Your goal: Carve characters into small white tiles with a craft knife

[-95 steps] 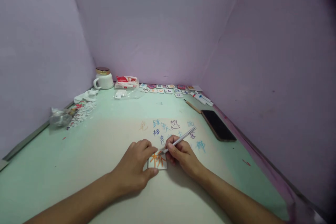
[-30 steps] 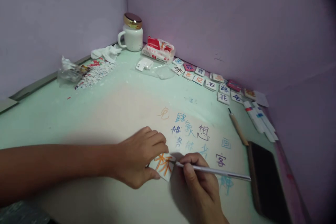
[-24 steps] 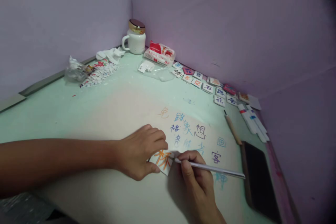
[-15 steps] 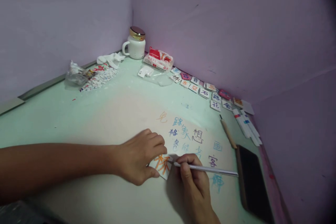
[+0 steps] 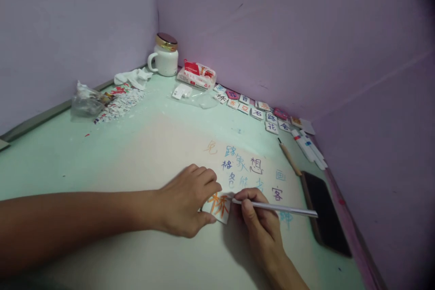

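A small white tile (image 5: 219, 209) with an orange character lies on the pale green table (image 5: 136, 253), in front of me. My left hand (image 5: 190, 201) grips its left side between thumb and fingers. From the right, my right hand (image 5: 260, 215) pinches a thin silver pen-like tool (image 5: 282, 208); its tip is at the tile's upper right edge. Whether the tip touches the tile I cannot tell. Handwritten characters in several colours cover the table top beyond my hands.
A dark phone (image 5: 326, 213) and a wooden-handled tool (image 5: 289, 156) lie at the right. White markers (image 5: 307, 147), lettered tiles (image 5: 257, 113), a wipes pack (image 5: 197, 74), a lidded mug (image 5: 166, 59), white scraps (image 5: 120, 104) and a plastic bag (image 5: 86, 104) line the walls.
The view has shifted, so the things along the walls appear further left. The tool's tip has moved from the character's right side to the tile's upper right edge. Both hands keep their holds.
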The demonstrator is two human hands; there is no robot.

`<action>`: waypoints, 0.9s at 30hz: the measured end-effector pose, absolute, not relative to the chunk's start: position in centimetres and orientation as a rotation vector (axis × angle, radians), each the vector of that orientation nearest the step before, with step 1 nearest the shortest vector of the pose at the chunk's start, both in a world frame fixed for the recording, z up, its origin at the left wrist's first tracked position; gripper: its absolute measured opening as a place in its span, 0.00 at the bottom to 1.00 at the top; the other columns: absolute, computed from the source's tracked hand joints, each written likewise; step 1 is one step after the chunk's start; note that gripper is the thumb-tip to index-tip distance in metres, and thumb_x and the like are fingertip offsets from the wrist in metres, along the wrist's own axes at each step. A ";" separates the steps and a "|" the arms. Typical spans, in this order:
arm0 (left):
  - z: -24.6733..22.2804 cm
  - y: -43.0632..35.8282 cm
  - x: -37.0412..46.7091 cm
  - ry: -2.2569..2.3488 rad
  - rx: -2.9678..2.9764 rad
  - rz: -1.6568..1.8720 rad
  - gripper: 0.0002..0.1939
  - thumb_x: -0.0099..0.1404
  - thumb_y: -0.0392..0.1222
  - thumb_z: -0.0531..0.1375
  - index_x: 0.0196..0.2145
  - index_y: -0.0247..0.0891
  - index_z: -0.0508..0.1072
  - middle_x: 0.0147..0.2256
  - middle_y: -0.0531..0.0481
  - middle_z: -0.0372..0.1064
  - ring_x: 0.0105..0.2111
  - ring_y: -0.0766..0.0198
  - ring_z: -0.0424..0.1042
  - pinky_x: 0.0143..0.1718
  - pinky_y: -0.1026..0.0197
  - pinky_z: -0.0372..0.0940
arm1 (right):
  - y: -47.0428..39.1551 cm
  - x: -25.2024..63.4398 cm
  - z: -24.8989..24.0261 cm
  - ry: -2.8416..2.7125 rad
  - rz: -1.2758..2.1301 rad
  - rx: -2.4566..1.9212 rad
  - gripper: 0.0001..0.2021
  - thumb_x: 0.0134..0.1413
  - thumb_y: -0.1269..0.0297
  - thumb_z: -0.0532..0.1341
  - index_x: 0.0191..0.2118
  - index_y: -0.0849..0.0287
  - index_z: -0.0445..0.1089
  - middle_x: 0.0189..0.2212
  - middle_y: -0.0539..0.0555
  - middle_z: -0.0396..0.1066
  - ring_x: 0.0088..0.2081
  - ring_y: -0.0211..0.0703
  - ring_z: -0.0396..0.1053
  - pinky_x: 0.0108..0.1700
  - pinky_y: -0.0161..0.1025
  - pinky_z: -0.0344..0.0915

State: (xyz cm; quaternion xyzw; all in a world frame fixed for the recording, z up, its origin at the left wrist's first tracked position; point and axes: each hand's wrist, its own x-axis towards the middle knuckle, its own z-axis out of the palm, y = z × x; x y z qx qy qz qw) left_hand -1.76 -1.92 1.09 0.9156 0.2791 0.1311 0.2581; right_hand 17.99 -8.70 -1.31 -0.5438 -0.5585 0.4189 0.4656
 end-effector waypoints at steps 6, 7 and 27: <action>1.0 -2.1 -1.6 0.811 2.512 0.397 0.19 0.54 0.44 0.65 0.41 0.37 0.67 0.40 0.45 0.63 0.42 0.52 0.63 0.43 0.50 0.58 | -8.6 18.1 -1.2 -1.485 0.948 -1.327 0.12 0.62 0.56 0.53 0.33 0.56 0.67 0.27 0.50 0.64 0.27 0.39 0.60 0.28 0.36 0.55; 1.0 -2.2 -1.6 0.823 2.521 0.404 0.18 0.53 0.44 0.65 0.41 0.37 0.67 0.39 0.46 0.63 0.41 0.52 0.63 0.43 0.50 0.58 | -8.6 18.0 -1.2 -1.475 0.932 -1.334 0.12 0.62 0.56 0.53 0.33 0.57 0.67 0.27 0.50 0.63 0.27 0.39 0.60 0.28 0.36 0.54; 1.2 -2.7 -1.3 1.209 2.530 0.387 0.18 0.54 0.52 0.63 0.36 0.36 0.67 0.36 0.44 0.65 0.37 0.51 0.63 0.41 0.47 0.57 | -8.4 18.2 -0.9 -1.556 0.685 -1.326 0.06 0.58 0.63 0.58 0.36 0.54 0.73 0.28 0.52 0.72 0.28 0.41 0.67 0.28 0.35 0.63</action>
